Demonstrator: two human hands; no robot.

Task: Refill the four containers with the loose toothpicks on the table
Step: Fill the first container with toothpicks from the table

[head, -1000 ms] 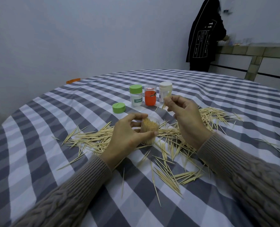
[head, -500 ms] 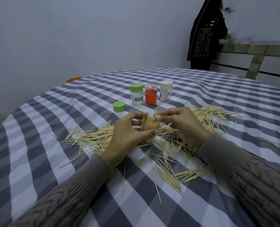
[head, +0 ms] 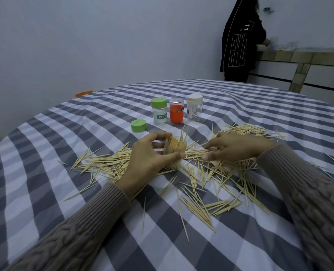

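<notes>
Both hands (head: 191, 153) among toothpicks (head: 107, 163)

Left hand (head: 150, 155) grips the open container (head: 175, 151); at its 3 o'clock, right hand (head: 234, 148) rests on loose toothpicks (head: 211, 173)

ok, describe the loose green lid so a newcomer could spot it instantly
On the checked tablecloth, find the row of three upright containers: green-capped bottle, orange one, white-capped one. The loose green lid lies flat just in front and left of that row, beyond the left hand. Unlike its neighbours, it is a low disc with no container under it.
</notes>
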